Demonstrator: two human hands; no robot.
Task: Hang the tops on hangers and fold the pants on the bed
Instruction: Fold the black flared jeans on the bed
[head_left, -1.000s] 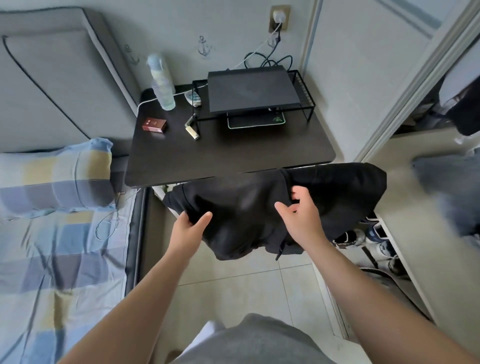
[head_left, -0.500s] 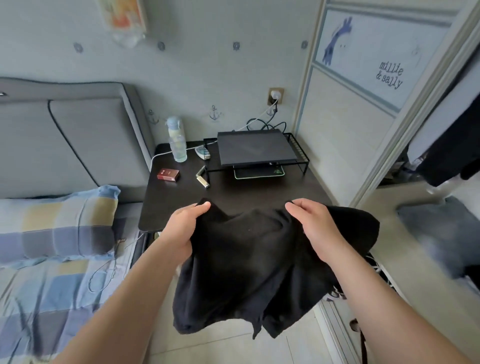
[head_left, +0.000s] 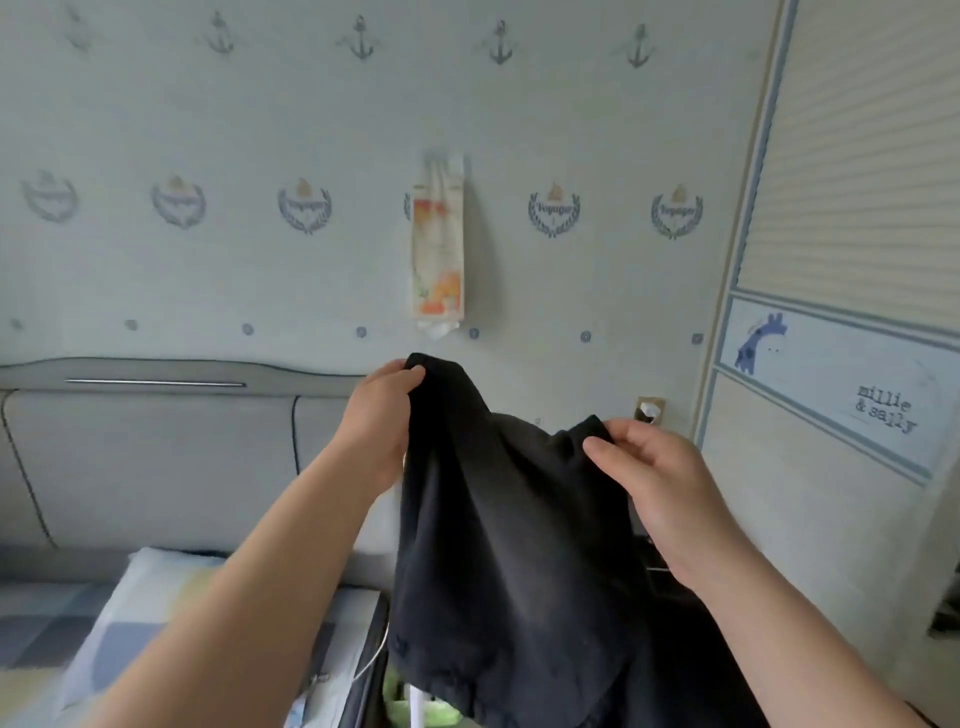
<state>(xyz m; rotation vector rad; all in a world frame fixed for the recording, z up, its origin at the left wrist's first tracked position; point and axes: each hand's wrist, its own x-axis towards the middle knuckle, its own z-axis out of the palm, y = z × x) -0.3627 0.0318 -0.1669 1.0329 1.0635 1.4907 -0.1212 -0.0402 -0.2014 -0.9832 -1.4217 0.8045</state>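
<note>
Both hands pinching the black garment (head_left: 509, 545) at its top edge: left hand (head_left: 382, 410) higher on one corner, right hand (head_left: 660, 483) lower, fingers curled on the other. Fabric hangs free between my forearms, in mid-air. Checked bedding (head_left: 62, 634) lower left, grey headboard (head_left: 156, 447) behind it, printed packet (head_left: 438, 249) hanging on the wall beyond.

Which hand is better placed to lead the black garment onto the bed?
Probably left: the left hand grips the black garment nearer the bed; the right hand grips farther away.
</note>
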